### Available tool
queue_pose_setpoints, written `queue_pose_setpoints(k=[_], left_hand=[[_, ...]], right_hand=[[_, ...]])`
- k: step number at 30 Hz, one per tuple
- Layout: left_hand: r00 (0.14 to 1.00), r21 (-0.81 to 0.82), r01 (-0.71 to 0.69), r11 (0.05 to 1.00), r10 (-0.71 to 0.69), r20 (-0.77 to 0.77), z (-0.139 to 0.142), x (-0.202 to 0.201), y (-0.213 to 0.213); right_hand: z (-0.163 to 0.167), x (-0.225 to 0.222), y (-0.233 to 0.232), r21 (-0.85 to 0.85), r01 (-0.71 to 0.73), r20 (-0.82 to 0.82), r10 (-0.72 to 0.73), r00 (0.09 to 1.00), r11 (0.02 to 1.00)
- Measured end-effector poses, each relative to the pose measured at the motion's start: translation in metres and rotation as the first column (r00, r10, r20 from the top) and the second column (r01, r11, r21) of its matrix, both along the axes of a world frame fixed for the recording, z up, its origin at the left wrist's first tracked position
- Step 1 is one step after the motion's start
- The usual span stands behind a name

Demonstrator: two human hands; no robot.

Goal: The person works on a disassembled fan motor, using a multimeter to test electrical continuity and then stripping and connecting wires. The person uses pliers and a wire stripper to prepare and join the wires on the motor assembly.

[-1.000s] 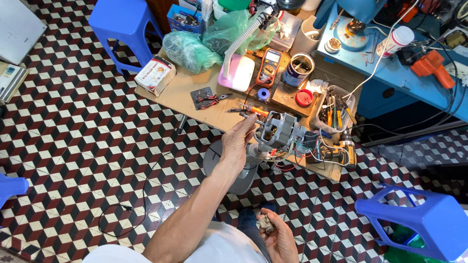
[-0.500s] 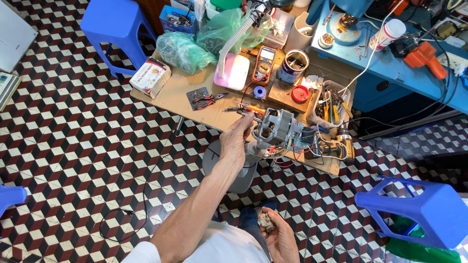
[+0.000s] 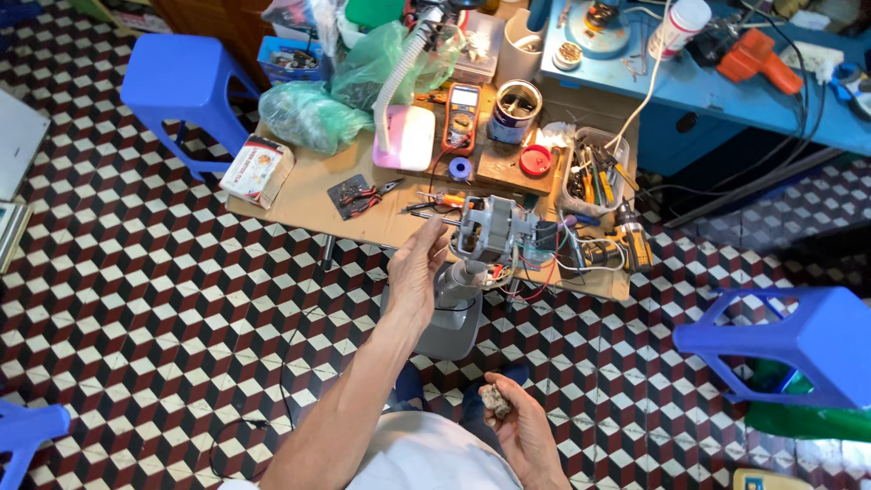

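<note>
Barely moved since before: left hand with loosely spread fingers beside motor on table.
Right hand curled around small lump; inspecting step, next needs firm grip on motor.

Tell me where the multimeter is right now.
In the head view the multimeter lies toward the far side of the small wooden table, between the white lamp base and the open tin can, beyond the left hand.

Left arm stretched forward, left hand open with fingers spread; right hand curled low.
</note>
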State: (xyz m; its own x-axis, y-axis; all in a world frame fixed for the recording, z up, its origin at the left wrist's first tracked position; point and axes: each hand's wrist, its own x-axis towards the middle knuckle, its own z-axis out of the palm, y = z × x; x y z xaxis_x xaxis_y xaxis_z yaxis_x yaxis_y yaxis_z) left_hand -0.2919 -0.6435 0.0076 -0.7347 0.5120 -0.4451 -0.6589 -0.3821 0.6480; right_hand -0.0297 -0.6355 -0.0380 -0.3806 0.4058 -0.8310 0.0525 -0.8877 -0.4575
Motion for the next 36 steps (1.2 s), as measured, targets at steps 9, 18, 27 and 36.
queue_pose_setpoints(k=[9,18,27,36], left_hand=[[0.989,-0.136,0.126,0.983,-0.135,-0.056,-0.052,0.036,-0.032],[0.626,-0.524,0.599,0.606,-0.762,-0.166,-0.058,0.208,-0.008],[-0.237,-0.505,0.465,0.727,-0.447,-0.862,0.004,0.306,0.082],[0.234,-0.629,0.476,0.615,-0.778,-0.584,-0.011,0.38,0.243]], right_hand=[[-0.018,0.027,-0.011,0.076,0.031,-0.157,-0.019,0.987,0.997],[0.0,0.095,0.01,0.218,0.375,-0.045,-0.375,0.926,0.901],[-0.036,0.186,0.11,-0.11,0.669,-0.148,-0.677,0.721,0.736],[-0.062,0.282,0.275,-0.064,0.385,-0.079,-0.389,0.918,0.921]])
